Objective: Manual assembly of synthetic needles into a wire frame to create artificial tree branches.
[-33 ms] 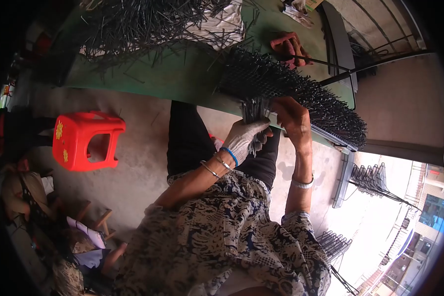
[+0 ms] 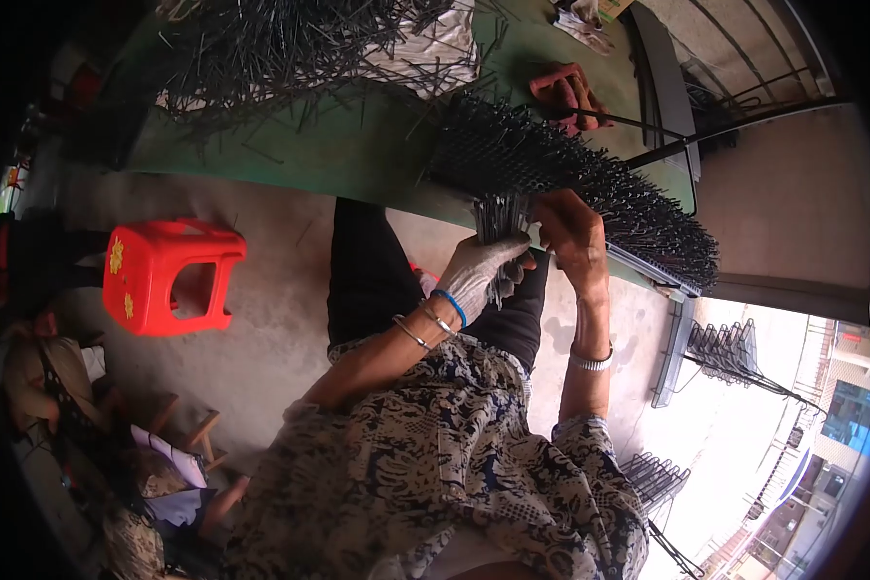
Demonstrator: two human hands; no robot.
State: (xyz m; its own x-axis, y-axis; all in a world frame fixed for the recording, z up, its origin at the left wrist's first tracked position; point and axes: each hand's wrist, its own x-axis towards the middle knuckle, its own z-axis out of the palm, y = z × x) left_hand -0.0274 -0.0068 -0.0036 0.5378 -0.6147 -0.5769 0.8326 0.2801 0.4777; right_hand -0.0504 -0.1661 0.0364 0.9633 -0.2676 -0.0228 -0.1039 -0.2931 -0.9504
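A light work glove covers my left hand (image 2: 481,267), whose fingers close round a bundle of thin dark metal rods (image 2: 498,218). The rods stand roughly upright, their ends poking out above and below the fist. My bare right hand (image 2: 572,237) is bent in beside the top of the bundle, its fingers curled together. Whatever its fingertips pinch is hidden. Just beyond both hands, a long rack (image 2: 551,155) packed with upright dark rods lies along the table edge.
Loose dark rods (image 2: 280,48) are heaped on a pale cloth on the green table (image 2: 251,159). A reddish cloth (image 2: 565,95) lies behind the rack. At left stand a red plastic stool (image 2: 145,280) and, lower, another person (image 2: 48,377). Dark wire racks (image 2: 725,350) hang at right.
My right hand has shifted very slightly to the left beside the bundle. My left hand keeps its hold on the rods.
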